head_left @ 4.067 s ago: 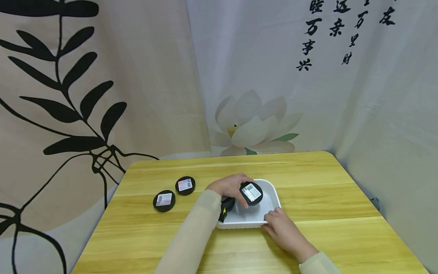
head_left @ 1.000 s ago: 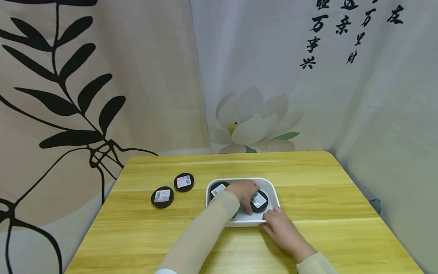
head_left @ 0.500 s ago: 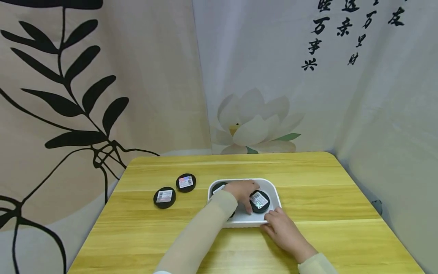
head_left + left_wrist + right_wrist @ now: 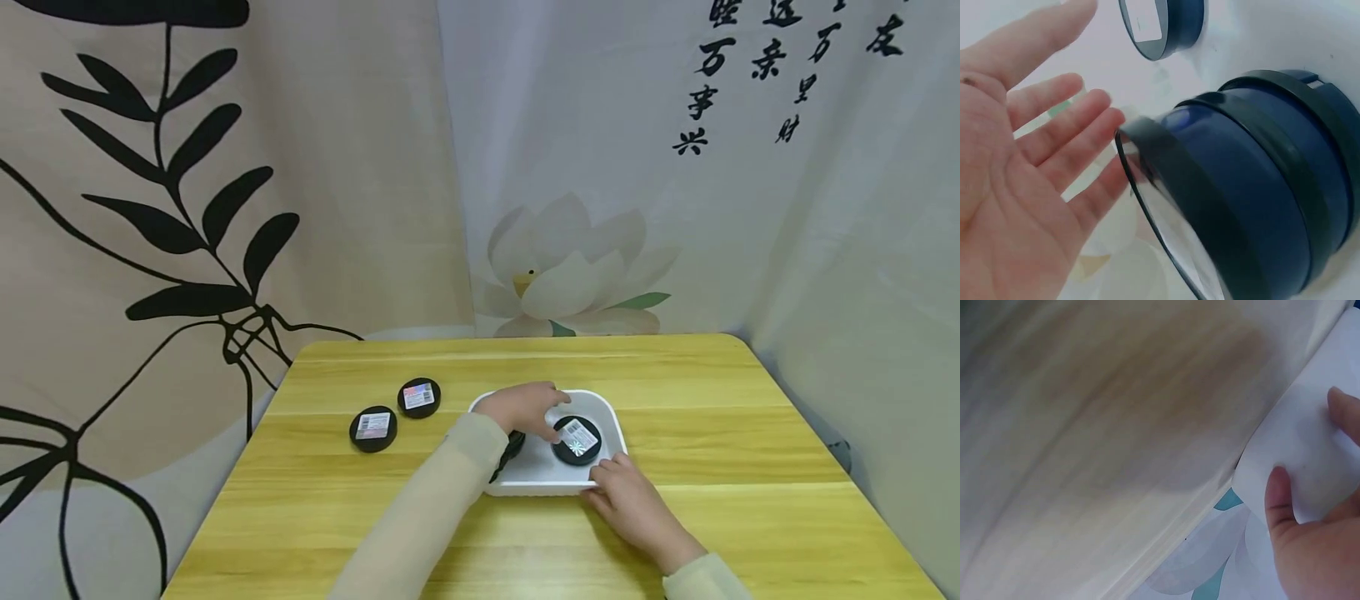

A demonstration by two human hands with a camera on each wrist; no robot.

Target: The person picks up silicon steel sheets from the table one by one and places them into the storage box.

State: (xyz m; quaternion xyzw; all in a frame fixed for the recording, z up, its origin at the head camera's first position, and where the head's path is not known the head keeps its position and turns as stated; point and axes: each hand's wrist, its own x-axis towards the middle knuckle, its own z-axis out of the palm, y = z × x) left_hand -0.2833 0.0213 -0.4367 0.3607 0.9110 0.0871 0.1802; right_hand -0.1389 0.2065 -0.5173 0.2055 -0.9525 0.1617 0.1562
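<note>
Two hands: left, spread, has released a disc; right still grips the tray.

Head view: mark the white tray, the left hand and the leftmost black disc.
White tray (image 4: 537,468): head view, bare floor near front wall.
Left hand (image 4: 521,407): head view, back of the hand.
Leftmost black disc (image 4: 372,427): head view, middle of its labelled top.

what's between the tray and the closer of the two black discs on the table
In the head view, only bare table shows between that disc and the tray; the left sleeve crosses nearer the person.
</note>
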